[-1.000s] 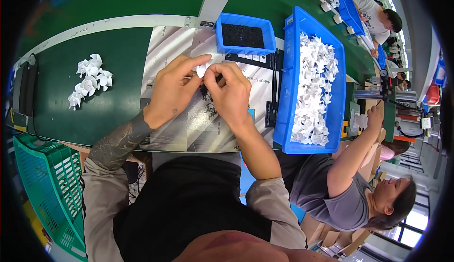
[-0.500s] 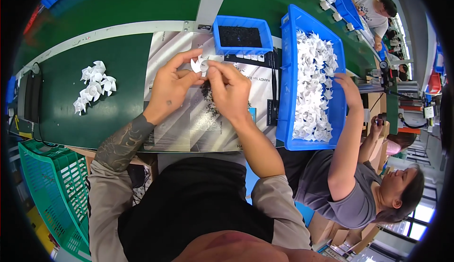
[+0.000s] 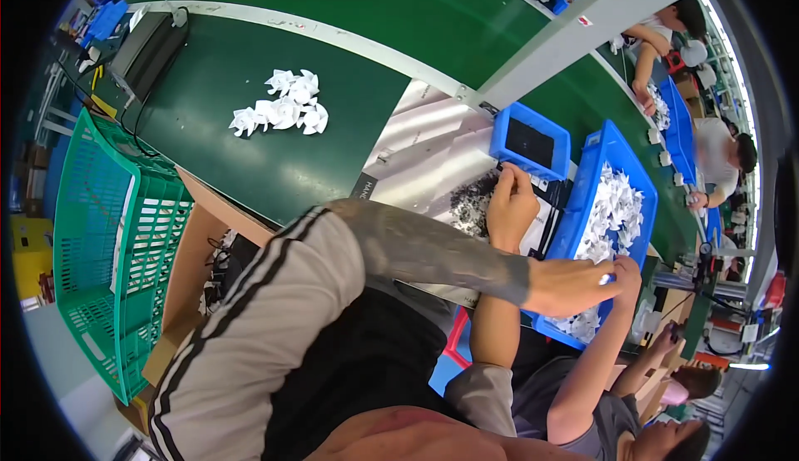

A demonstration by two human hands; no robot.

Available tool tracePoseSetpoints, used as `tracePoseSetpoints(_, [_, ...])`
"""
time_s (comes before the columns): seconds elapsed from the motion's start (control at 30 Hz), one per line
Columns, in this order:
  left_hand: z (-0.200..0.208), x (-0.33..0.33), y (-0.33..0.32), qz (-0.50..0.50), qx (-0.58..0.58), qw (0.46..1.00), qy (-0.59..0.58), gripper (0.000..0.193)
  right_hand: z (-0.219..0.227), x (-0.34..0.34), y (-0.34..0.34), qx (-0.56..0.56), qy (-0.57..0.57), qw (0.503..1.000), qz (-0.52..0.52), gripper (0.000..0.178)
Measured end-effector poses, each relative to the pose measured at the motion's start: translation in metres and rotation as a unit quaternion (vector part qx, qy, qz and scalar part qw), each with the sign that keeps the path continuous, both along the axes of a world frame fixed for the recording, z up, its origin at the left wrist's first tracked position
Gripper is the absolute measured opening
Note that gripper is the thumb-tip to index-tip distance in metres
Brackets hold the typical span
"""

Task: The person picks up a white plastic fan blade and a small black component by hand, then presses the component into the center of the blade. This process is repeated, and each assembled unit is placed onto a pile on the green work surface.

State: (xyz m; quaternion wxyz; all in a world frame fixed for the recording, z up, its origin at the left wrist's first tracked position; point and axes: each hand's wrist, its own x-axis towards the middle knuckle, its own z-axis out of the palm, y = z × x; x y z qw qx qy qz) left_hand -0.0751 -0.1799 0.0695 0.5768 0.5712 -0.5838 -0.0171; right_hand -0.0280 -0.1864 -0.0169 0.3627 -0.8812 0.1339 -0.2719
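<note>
My left arm reaches across my body to the right. My left hand [image 3: 570,286] is over the near part of a large blue bin [image 3: 568,232] of white fan wheels [image 3: 614,211]. Its fingers are drawn together round a small white glint that I cannot make out, and its tips overlap a co-worker's hand [image 3: 626,282]. Below a small blue tray [image 3: 499,138] of black bits [image 3: 529,143], my right hand [image 3: 512,211] pinches a tiny dark piece [image 3: 503,166]. Loose black bits [image 3: 473,203] lie on the silvery printed sheet beside that hand.
Several white fan wheels [image 3: 287,103] are grouped on the green table at left. A green crate [image 3: 125,236] and a cardboard box [image 3: 187,270] stand by the table's left edge. A white post [image 3: 574,41] rises beyond the small tray. A co-worker [image 3: 574,394] sits close at right.
My view has turned, shifting the table leftward and down. My hands have parted; the fan wheel they held together no longer shows between them. My left arm has crossed to the right, over my right arm.
</note>
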Motion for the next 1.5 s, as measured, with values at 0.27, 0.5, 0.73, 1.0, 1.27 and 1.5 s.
tracePoseSetpoints(0.27, [-0.007,0.135,0.248,0.448,0.277,0.800,-0.288,0.026,0.011,0.002,-0.007,-0.014,-0.014,1.000,-0.019,0.018])
tracePoseSetpoints(0.5, [-0.023,0.146,0.303,0.596,0.518,0.609,-0.069,0.038,0.012,-0.002,0.005,-0.022,-0.039,0.999,0.012,0.017])
tracePoseSetpoints(0.73, [-0.049,0.161,0.309,0.599,0.517,0.605,-0.087,0.036,0.013,-0.004,0.003,0.005,-0.010,0.998,0.055,0.017])
tracePoseSetpoints(1.0, [-0.018,0.159,0.315,0.555,0.460,0.693,-0.025,0.033,0.034,-0.007,0.016,0.118,0.063,0.984,0.116,0.017])
tracePoseSetpoints(1.27, [0.000,0.158,0.275,0.454,0.405,0.793,0.024,0.032,0.046,0.029,0.025,-0.124,0.115,0.974,0.152,0.018])
tracePoseSetpoints(1.5, [-0.056,0.152,0.300,0.493,0.430,0.743,-0.144,0.034,0.063,0.011,-0.007,-0.001,0.056,0.997,0.062,0.019])
